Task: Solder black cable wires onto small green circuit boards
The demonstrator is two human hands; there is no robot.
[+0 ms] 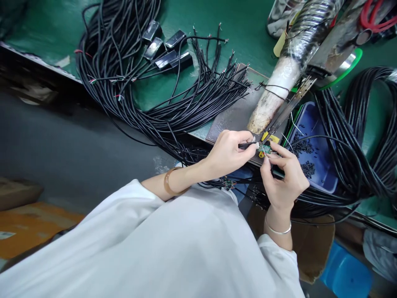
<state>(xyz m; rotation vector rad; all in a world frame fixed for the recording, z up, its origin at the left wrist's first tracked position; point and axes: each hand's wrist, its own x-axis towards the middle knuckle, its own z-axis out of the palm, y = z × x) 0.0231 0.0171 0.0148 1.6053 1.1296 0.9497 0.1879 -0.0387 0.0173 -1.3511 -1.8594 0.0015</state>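
Observation:
My left hand (231, 151) pinches the end of a black cable (245, 145) between thumb and fingers. Just beyond its fingertips is a small green circuit board (265, 149), beside a yellow piece (273, 138) at the bench edge. My right hand (283, 174) is at the board's other side, its thumb and fingers closed around a thin light wire (264, 152). A narrow metal arm (288, 105) reaches down to just above the board. The exact contact between wire and board is too small to make out.
Black cables with stripped ends (192, 107) spread over the green bench (173, 12), near several black blocks (175, 39). A film-wrapped duct (279, 82) comes down close to my hands. At right are a blue tray (324, 165) of small black pieces and cable coils (341, 145).

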